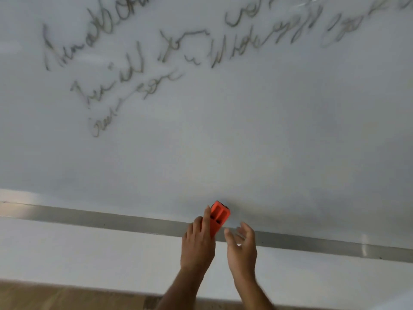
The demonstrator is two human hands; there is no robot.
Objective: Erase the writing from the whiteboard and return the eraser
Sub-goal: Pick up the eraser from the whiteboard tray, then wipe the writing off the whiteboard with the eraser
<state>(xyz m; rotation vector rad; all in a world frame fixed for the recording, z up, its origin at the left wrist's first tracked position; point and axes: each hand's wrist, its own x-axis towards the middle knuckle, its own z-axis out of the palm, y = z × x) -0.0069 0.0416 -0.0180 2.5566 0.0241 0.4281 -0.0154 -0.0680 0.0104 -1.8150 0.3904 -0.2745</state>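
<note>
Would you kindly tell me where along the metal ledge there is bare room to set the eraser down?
The ledge is bare to the left of the hands and again to their right, out to the frame edge. It is crowded only mid-ledge, where the left hand touches the orange eraser and the right hand hovers open.

The writing [156, 52] is sitting across the upper part of the whiteboard [245, 142], well above the ledge [111, 219] running along its lower edge. The eraser [218, 217] is standing at that ledge, the left hand [197, 245] lying against its left side, the right hand [241, 247] hovering just beside it (apart). The floor [44, 296] is lying below.
</note>
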